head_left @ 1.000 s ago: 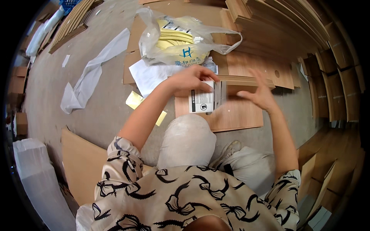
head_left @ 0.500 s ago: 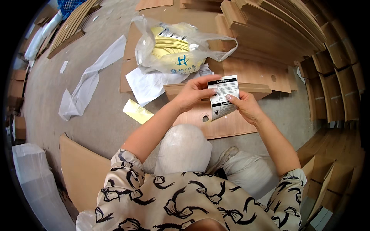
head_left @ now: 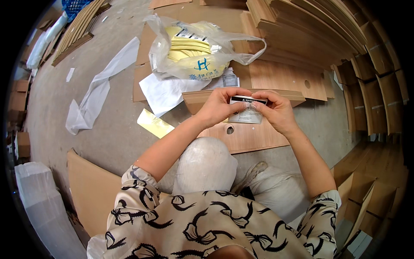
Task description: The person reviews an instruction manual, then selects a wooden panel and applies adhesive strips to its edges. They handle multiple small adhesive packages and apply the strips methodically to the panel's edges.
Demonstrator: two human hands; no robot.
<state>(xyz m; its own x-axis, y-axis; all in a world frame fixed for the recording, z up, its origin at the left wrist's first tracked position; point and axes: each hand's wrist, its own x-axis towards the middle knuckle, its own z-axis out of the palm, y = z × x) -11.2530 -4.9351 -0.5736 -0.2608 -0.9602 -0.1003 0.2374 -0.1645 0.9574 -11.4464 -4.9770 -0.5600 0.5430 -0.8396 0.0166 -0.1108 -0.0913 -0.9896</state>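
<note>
a grey concrete floor (head_left: 116,129) is seen from above, scattered with board and paper. stacks of wooden panels (head_left: 310,26) are piled along the far edge and down the right edge of the floor, and a large cardboard sheet (head_left: 90,190) is laid near the lower left corner. a wooden panel with a round hole (head_left: 254,136) is laid flat in the middle, just in front of the knees. beyond it a clear plastic bag (head_left: 194,52) is set on cardboard, and a stack of yellow sheets (head_left: 189,47) is held inside it. loose white paper (head_left: 166,93) is spread beside the bag, a long white strip (head_left: 99,93) is stretched across the floor to the left, and a small yellow backing sheet (head_left: 155,124) is left near the panel's left edge. a black and white label sticker (head_left: 246,111) is held above the panel, pinched at its top edge between thumb and fingertips of the left hand (head_left: 220,108) and of the right hand (head_left: 276,112), both curled closed on it.
</note>
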